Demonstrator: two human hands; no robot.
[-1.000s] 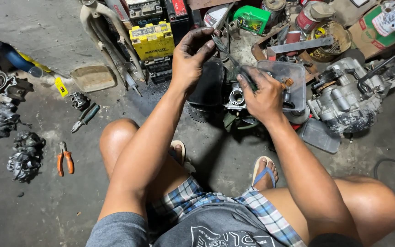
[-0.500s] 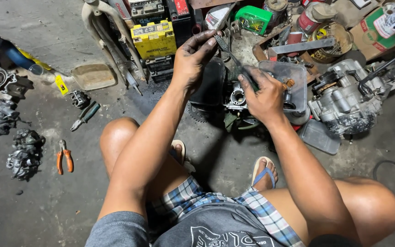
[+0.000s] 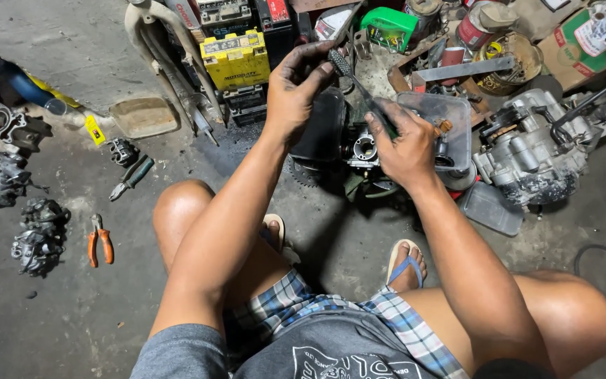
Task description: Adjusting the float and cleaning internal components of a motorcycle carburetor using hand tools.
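Grey metal carburettor (image 3: pixel 363 149) sits under your right hand (image 3: pixel 402 144), which steadies it, while your left hand (image 3: pixel 297 88) grips a dark screwdriver (image 3: pixel 356 85) slanting down-right toward it.

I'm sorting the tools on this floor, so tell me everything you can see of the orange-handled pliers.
The orange-handled pliers lie flat on the grey concrete floor, left of the person's knee. Two orange grips, slightly spread, point toward the person; the short dark metal jaws point away. Nothing touches them. Dark, greasy engine parts lie just to their left, and both hands are far off.
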